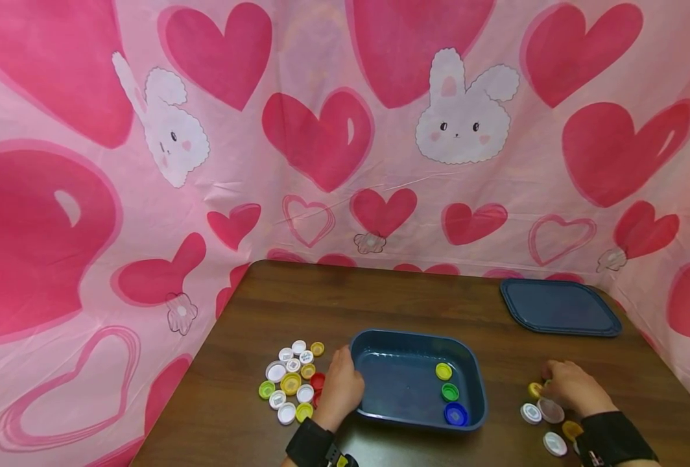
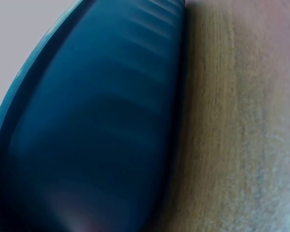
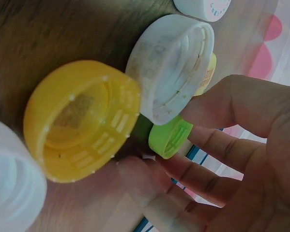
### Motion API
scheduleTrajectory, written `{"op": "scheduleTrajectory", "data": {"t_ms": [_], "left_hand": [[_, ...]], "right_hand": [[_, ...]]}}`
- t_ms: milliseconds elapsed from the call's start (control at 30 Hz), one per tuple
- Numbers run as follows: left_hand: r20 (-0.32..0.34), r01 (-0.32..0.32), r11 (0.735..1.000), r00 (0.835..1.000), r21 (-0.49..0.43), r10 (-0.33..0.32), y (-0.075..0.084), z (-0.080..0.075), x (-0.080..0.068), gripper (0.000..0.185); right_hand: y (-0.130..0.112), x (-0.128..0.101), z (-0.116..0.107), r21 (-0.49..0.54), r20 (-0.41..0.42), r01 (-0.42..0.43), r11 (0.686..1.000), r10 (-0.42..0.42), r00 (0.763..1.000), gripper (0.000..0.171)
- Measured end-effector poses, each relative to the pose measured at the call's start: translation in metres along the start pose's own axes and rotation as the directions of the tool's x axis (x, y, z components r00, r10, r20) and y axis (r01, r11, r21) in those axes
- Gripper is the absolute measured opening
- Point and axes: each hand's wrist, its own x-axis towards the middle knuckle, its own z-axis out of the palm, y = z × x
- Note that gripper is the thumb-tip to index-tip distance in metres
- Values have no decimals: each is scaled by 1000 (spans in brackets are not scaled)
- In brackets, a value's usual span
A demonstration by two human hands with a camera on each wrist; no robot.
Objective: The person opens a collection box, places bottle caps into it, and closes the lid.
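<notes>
Bottle caps in white, gold, red and lime crowd together near the left edge of the worktop, beside the dark-blue plastic tub; grouping them there, I judge, puts them within easy reach. On my feed the left hand lies against the tub's left end, most likely to steady it, though I cannot tell whether fingers and thumb pinch the rim or merely rest there. Inside, a yellow-green cap, a green cap and a blue cap line up along the tub's right wall, the largest nearest the worktop's near edge, which looks deliberate to me. Toward the worktop's right edge, the right hand bends over a second group: I read its thumb and fingertips as pinching a small lime-green cap, a light hold that suits something so small among close neighbours. A bigger white cap sits right by it, touching or not I can't say, with an amber cap on its other side. The matching blue lid lies flat at the worktop's far right corner, presumably to stay out of both hands' way.
</notes>
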Motion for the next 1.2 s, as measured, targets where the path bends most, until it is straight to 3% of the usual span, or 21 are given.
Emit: {"op": "scheduleTrajectory", "data": {"t_ms": [233,433,600,833,967,1200], "left_hand": [[-6,-24,1000,1000,13,24,-1,1,0,46],[-1,-5,1000,1000,2,5,0,-1,0,46],[-3,-6,1000,1000,1,6,0,0,0,47],[-52,-101,994,993,41,103,-2,2,-1,43],[-38,-79,996,996,30,80,-2,2,-1,43],[-28,-57,998,998,22,58,-1,1,-1,44]], "right_hand": [[-4,-3,-5,13,-47,30,999,-30,998,24],[-21,-8,-18,-1,-113,81,997,-81,990,22],[-41,-12,-22,-58,-224,195,979,-203,953,23],[-85,-20,-25,-98,-285,275,956,-292,913,21],[-110,-25,-22,-125,-324,336,933,-359,876,19],[-150,-30,-15,-139,-253,399,907,-422,871,21]]}}
